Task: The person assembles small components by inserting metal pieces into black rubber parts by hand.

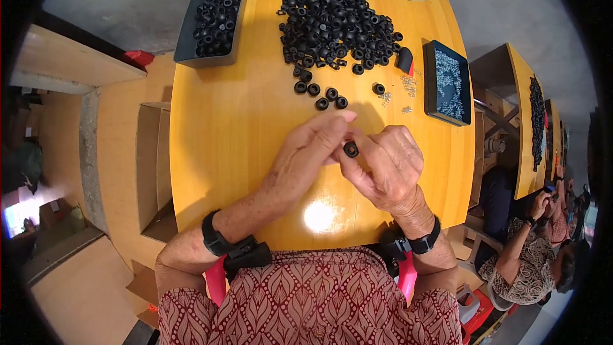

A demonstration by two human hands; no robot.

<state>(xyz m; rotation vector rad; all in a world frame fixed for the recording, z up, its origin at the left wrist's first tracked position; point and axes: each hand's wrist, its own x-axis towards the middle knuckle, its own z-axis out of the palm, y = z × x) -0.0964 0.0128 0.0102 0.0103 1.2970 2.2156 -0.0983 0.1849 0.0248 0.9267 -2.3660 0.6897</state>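
Note:
Over the near middle of the table, my two hands meet at the fingertips. My right hand (pixel 387 165) is closed, pinching a small round black plastic part (pixel 350 149) between thumb and forefinger, its hollow end facing up. My left hand (pixel 310 150) is beside it, thumb and fingers pressed together; whatever they hold is hidden. Just beyond my hands lie several loose black parts (pixel 331 94). A single black part (pixel 378 89) sits farther right, near small piles of tiny metal pieces (pixel 408 86).
A large heap of black parts (pixel 332 19) covers the far table (pixel 217 147). At far left stands a grey bin (pixel 184 51) of them; at right, a dark tray (pixel 430 83) of small metal pieces. A black-and-red object (pixel 404 60) lies nearby. Another person (pixel 530 262) sits at right.

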